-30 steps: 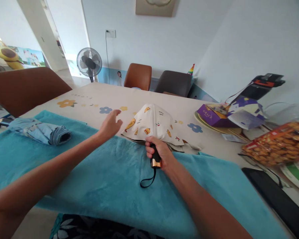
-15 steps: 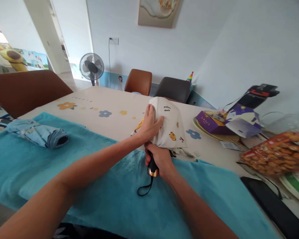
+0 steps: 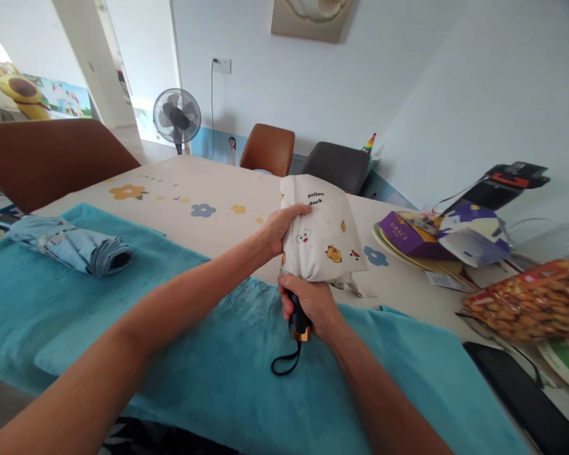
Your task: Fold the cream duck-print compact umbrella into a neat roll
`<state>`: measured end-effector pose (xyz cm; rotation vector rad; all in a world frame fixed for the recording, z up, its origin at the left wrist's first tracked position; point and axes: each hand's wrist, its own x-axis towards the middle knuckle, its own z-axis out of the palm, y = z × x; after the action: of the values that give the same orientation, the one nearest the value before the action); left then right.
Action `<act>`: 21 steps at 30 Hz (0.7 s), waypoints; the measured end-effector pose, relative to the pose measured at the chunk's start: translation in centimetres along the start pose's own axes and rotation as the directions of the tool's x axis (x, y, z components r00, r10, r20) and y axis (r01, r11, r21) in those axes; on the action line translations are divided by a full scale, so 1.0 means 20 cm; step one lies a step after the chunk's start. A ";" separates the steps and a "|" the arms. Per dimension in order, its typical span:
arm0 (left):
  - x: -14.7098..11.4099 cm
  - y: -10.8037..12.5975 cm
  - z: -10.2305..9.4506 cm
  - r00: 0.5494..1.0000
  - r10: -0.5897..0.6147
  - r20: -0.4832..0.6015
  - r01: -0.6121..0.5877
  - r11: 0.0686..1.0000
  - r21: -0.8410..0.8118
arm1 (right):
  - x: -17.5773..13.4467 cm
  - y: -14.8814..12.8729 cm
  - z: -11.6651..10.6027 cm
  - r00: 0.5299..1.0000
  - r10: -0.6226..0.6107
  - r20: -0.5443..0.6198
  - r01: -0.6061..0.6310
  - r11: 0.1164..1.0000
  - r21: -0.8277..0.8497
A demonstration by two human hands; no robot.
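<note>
A white folding umbrella [image 3: 323, 235] with yellow duck prints is held up over the teal towel [image 3: 208, 354]. My right hand [image 3: 309, 303] grips its black handle with a gold ring, and a black wrist loop hangs below. My left hand [image 3: 279, 229] clasps the left side of the gathered canopy, pressing the cloth in toward the shaft.
A rolled blue umbrella [image 3: 71, 245] lies on the towel at the left. At the right stand a purple box [image 3: 401, 232], a snack packet [image 3: 526, 300] and a black flat object [image 3: 526, 392]. Brown chairs [image 3: 268, 148] and a fan [image 3: 176, 117] stand beyond the table.
My left hand went from hovering left of the flat-lying canopy to gripping it. The umbrella was raised more upright and its cloth gathered in.
</note>
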<state>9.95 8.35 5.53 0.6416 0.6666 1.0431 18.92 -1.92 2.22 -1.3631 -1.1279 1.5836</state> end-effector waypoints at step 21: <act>0.05 -0.02 -0.05 0.976 0.082 -0.199 -0.082 0.997 0.012 | 0.03 0.01 -0.05 0.981 -0.013 0.192 -0.066 0.914 0.400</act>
<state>9.81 9.31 4.49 0.5755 0.8223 1.1940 19.89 -1.29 1.89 -0.9703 -0.8248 1.8744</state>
